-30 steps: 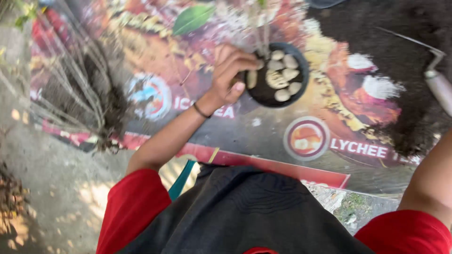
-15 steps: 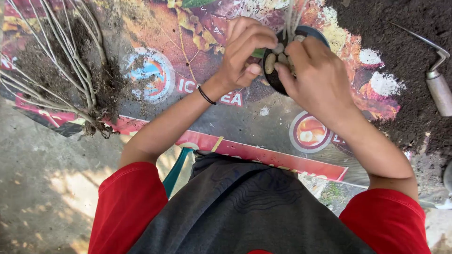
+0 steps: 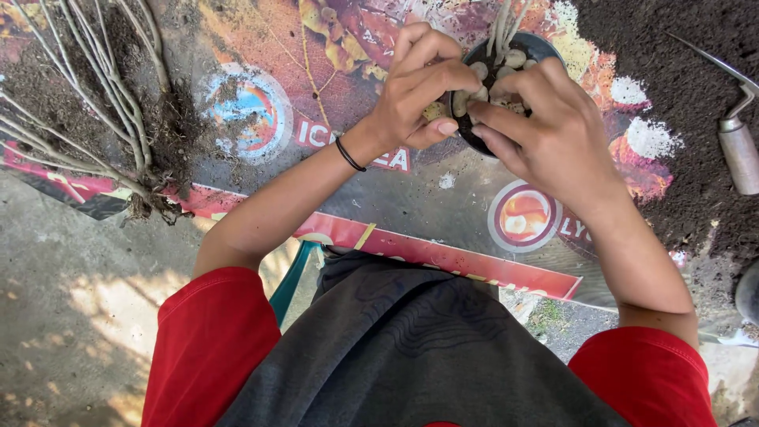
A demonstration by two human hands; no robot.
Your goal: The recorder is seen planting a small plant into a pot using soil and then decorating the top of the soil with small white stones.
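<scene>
Now both hands meet at a small round black pot (image 3: pixel 545 49) full of pale pebbles, sitting on a colourful printed plastic sheet (image 3: pixel 316 47). Left hand (image 3: pixel 415 87) curls around the pot's side, fingers bent. Right hand (image 3: pixel 545 130) pinches a pebble at the rim. Bare pale roots (image 3: pixel 95 87) lie well apart. A metal trowel (image 3: pixel 735 134) rests on dark soil (image 3: pixel 680 47).

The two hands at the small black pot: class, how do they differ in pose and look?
The left hand wears a black wristband; the right hand has a bare wrist. The left curls at the black pot rim from its side; the right covers it from above. Both touch the pot.
</scene>
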